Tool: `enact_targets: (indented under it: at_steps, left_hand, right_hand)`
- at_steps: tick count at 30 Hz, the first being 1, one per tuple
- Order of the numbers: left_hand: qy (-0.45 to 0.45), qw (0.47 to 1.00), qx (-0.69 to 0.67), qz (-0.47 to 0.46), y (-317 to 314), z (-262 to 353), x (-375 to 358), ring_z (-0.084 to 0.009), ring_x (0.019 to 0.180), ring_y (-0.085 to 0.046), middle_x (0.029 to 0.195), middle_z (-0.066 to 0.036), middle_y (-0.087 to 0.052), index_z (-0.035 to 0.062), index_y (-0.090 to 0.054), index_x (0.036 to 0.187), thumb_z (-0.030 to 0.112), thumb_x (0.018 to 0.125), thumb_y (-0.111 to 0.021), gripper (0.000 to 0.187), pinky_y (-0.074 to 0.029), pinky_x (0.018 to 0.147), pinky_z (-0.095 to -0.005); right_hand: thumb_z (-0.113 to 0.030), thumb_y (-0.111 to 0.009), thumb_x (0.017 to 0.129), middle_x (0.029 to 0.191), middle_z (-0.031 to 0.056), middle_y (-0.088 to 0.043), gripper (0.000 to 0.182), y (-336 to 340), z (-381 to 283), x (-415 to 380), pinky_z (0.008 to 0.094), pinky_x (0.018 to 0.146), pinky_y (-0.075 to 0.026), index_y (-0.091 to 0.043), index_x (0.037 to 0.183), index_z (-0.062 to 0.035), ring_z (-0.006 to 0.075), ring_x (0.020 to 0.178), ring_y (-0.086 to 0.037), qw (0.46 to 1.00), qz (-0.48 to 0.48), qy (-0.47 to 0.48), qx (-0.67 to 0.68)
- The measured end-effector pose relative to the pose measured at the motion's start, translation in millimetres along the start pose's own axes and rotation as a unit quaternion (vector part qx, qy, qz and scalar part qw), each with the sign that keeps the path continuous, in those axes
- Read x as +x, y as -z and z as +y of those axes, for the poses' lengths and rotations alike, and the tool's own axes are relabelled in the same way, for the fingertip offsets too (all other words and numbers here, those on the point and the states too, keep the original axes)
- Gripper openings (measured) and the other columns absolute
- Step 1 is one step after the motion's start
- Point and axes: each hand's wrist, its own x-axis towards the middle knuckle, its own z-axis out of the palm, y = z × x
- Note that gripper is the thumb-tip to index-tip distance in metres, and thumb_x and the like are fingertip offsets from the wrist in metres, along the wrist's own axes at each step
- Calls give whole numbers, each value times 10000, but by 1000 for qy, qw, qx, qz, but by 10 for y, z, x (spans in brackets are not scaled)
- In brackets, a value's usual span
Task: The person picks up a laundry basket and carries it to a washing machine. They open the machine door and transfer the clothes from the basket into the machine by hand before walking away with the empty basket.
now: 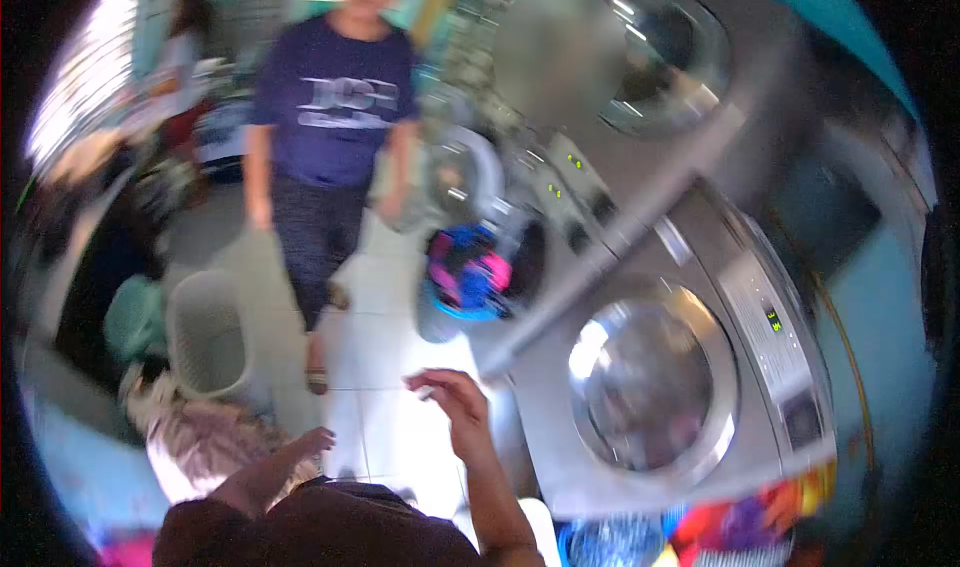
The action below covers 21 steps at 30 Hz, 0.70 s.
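right hand (450, 392) grip loose, empty; left hand (310, 442) blurred, cannot tell; washer (480, 267) holds perhaps bright laundry.

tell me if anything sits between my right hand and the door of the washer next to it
Nothing visible does. The right hand is raised, open and empty, just left of the washer door, which is shut. Only bare floor and the machine's front panel show between them. The left hand is lower, near the pale laundry basket.
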Motion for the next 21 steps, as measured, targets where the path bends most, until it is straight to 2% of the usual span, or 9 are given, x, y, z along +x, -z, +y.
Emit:
enact_targets:
  at_steps: [1, 2, 3, 5, 7, 10, 12, 15, 21]
  left_hand:
    - [27, 997, -70, 34, 53, 49, 25, -199, 803, -567, 955, -105, -582, 37, -475, 1080, 66, 748, -561, 344, -491, 690, -352]
    - [-73, 997, -14, -5, 147, -149, 129, -219, 780, -570, 910, -88, -598, 51, -485, 1061, 138, 780, -559, 304, -478, 638, -374]
    - [140, 985, 4, 104, -50, 238, 89, -218, 775, -570, 911, -82, -596, 79, -498, 1047, 201, 775, -562, 305, -454, 604, -377]
    - [111, 986, 87, 89, 2, 39, 298, -203, 804, -560, 936, -71, -590, 118, -489, 1062, 241, 787, -518, 302, -438, 618, -380]
    - [105, 990, 78, 45, -26, 161, 317, -201, 835, -553, 953, -68, -584, 125, -476, 1078, 233, 789, -495, 309, -434, 642, -378]
    - [114, 991, 76, 7, -145, 493, 330, -201, 879, -538, 985, -65, -571, 118, -460, 1099, 220, 796, -473, 319, -429, 674, -378]
    - [134, 986, 97, 8, -237, 581, 412, -202, 894, -531, 998, -64, -565, 110, -456, 1105, 215, 803, -464, 320, -427, 683, -379]
    - [160, 977, 142, 18, -268, 552, 512, -199, 896, -528, 1004, -66, -561, 105, -449, 1111, 210, 807, -460, 322, -429, 681, -383]
    - [206, 971, 99, 71, -82, 206, 368, -188, 727, -548, 844, -72, -585, 81, -532, 974, 157, 755, -522, 233, -440, 604, -362]
  right_hand:
    - [-51, -437, 856, 958, 152, -590, 180, -24, -96, -46, 311, 748, -430, -513, 1006, 12, 218, 885, -559, 998, 23, 64, -6]
    - [-86, -448, 855, 942, 149, -588, 171, -22, -139, -57, 334, 739, -433, -516, 979, 11, 227, 860, -549, 983, 50, 176, -18]
    - [-103, -445, 850, 884, 147, -580, 150, -108, -293, -76, 352, 697, -438, -517, 924, 6, 240, 807, -533, 956, 93, 276, -27]
    - [-127, -440, 844, 749, 113, -531, 134, -224, -643, -68, 329, 626, -431, -489, 813, -7, 220, 710, -500, 911, 107, 396, 36]
    - [-173, -451, 840, 633, 67, -437, 193, -231, -999, -38, 290, 539, -370, -425, 704, -38, 171, 606, -426, 870, 3, 486, 80]
    - [-273, -421, 889, 642, 24, -386, 305, -676, -1305, -106, 247, 473, -256, -383, 647, -92, 112, 515, -364, 829, 119, 533, 117]
    - [-249, -468, 872, 746, 52, -476, 191, -648, -1476, -221, 301, 608, -386, -488, 763, -94, 174, 668, -469, 851, 37, 496, 170]
    - [-201, -538, 844, 762, 74, -515, 190, -646, -1544, -218, 292, 605, -451, -503, 729, -55, 195, 704, -494, 849, -56, 483, 207]
    - [-184, -562, 828, 749, 57, -513, 216, -858, -1548, -129, 282, 569, -439, -460, 674, -73, 181, 671, -479, 827, 11, 484, 285]
